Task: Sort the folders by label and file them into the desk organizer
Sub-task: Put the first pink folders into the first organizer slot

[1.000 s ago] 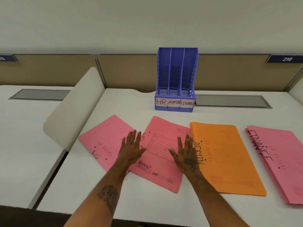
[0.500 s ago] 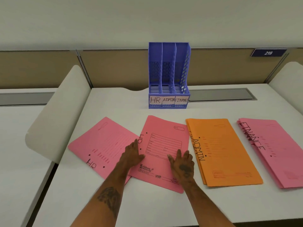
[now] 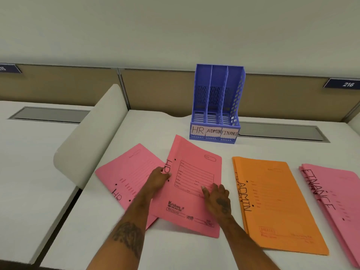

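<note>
Pink card folder marked HR (image 3: pixel 187 191) is in both hands, up front and centre on the white desk (image 3: pixel 175 250)! Left hand (image 3: pixel 158 179) clamps the folder's left edge, thumb laid on top right by the HR lettering, the other fingers tucked out of sight beneath. Right hand (image 3: pixel 217 197) takes the right edge, thumb pressed on the printed form box, fingers curled over the rim. The folder's near left corner overlaps a second pink HR folder (image 3: pixel 128 172), which lies flat and angled just to the left. Over to the right, clear of the held folder, sit the orange card folders marked ADMIN (image 3: pixel 276 207), stacked flat, and beyond them, at the frame's right edge, the pink folders marked FINANCE (image 3: pixel 335 201), also stacked. Further back, dead ahead: the blue plastic desk organizer (image 3: pixel 218 102) stands upright against the tan partition, three slots with paper labels reading HR, ADMIN, FINANCE from left to right, and no folder shows in any of them. A grey cable flap (image 3: pixel 282 131) is set into the desk just to its right, a white curved divider panel (image 3: pixel 91 141) rises at the left, and a dark number plate (image 3: pixel 347 84) reading 216 hangs on the partition far right.
</note>
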`<state>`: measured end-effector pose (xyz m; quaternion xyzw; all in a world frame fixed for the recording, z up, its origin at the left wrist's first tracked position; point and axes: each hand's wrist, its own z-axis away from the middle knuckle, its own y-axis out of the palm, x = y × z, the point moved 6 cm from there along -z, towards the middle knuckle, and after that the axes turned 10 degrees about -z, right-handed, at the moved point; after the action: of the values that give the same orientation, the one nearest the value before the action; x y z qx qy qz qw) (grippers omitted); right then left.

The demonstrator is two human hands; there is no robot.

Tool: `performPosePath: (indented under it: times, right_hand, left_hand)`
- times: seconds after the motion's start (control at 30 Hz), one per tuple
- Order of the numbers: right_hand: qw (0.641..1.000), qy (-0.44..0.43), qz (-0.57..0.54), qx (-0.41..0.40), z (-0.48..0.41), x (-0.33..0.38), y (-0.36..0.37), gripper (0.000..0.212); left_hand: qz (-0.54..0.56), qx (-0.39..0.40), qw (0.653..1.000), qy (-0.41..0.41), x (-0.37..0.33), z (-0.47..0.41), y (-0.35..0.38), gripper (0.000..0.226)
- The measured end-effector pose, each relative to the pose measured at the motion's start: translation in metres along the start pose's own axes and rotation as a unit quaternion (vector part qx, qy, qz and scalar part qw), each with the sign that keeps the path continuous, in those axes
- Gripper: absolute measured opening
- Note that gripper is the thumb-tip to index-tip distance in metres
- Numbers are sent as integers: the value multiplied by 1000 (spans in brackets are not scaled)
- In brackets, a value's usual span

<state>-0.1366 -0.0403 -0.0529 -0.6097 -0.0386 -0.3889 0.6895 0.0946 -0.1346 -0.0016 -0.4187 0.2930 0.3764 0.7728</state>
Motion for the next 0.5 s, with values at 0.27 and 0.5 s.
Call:
performPosePath:
  times: [0.27,0.5]
  right_hand:
    - [956,26,-270,111,-43,51,0,68]
    - [947,-45,-259,187,-58,125,22,53]
  left_hand:
    - [188,-164,968,-14,25,36,-59,21]
    - [258,-296,918,-59,86,71,-74,21]
